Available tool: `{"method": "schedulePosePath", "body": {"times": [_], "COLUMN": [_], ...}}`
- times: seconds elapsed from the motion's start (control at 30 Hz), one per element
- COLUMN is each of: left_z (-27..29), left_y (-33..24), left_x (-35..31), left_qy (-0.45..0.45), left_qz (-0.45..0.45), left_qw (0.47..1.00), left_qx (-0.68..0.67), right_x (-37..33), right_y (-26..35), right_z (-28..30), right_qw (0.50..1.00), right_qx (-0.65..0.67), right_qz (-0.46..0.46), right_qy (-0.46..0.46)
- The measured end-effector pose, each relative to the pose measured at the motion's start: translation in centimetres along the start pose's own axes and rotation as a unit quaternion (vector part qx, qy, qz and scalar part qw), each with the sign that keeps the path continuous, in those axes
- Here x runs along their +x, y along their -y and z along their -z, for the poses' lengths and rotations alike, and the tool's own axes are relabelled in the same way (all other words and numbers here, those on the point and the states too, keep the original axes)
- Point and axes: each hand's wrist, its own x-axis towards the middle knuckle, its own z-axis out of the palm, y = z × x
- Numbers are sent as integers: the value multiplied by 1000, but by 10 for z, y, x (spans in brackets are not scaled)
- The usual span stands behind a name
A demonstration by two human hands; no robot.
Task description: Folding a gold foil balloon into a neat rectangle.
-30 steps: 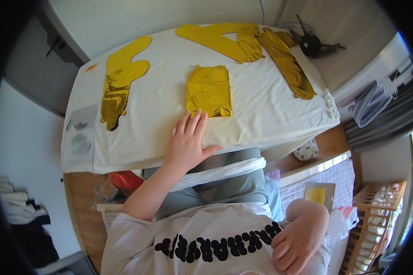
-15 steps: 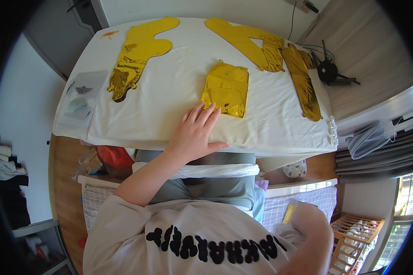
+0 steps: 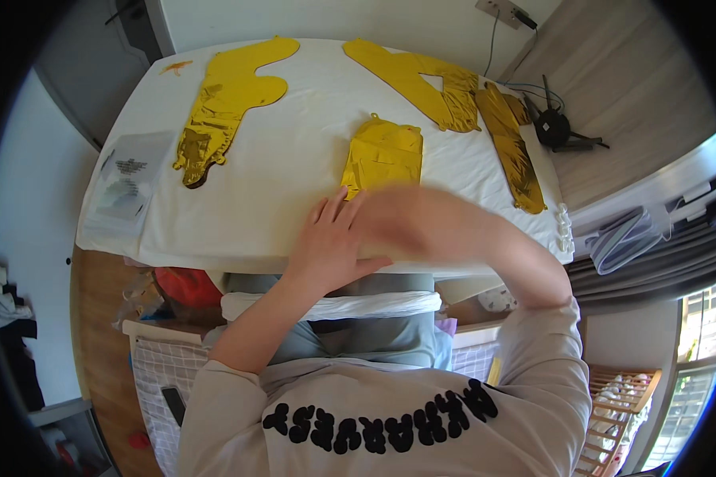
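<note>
My left hand [image 3: 326,248] lies flat at the near edge of the table, fingers stretched out. Its fingertips reach the near-left corner of a folded gold foil balloon [image 3: 383,153], which is uninflated. Smeared by motion, my right hand [image 3: 396,219] crosses in from the right and covers the balloon's near edge; its fingers cannot be made out. Flat gold letter-shaped foil balloons lie farther off: one with two arms [image 3: 232,91] at the left, one with a triangular hole [image 3: 412,81] at the back right, and a long creased one [image 3: 515,151] at the right edge.
A white cloth [image 3: 286,159] covers the table. Clear plastic packaging [image 3: 123,187] lies at its left. Beyond the right edge stands a black router [image 3: 553,127] with cables. A phone [image 3: 173,404] rests on checked fabric at the lower left.
My right arm has swung up from the lower right to the folded balloon's near edge. My left hand stays in place on the cloth; the whole view has shifted slightly.
</note>
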Motion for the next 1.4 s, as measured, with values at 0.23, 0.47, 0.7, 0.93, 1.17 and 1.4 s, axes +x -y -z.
{"method": "schedulePosePath", "body": {"times": [0.23, 0.47, 0.7, 0.93, 1.17, 1.4], "left_z": [2, 5, 8, 8, 7, 10], "left_y": [-1, -2, -1, -1, -2, 3], "left_x": [-4, 1, 5, 4, 1, 1], "left_qy": [-12, 1, 16, 35, 66, 70], "left_qz": [4, -1, 5, 10, 15, -23], "left_qw": [1000, 1000, 999, 999, 998, 997], "left_qx": [-24, -20, -30, -28, -4, 22], "right_x": [35, 20, 18, 17, 16, 15], "right_y": [-111, -132, -137, -139, -142, -145], "right_z": [-29, -41, -47, -49, -48, -49], "right_qw": [986, 987, 988, 989, 991, 991], "right_qx": [-124, -42, -26, -1, -4, -12], "right_qz": [-10, -54, -60, -82, -96, -91], "right_qy": [-113, -143, -139, -125, -98, -99]}}
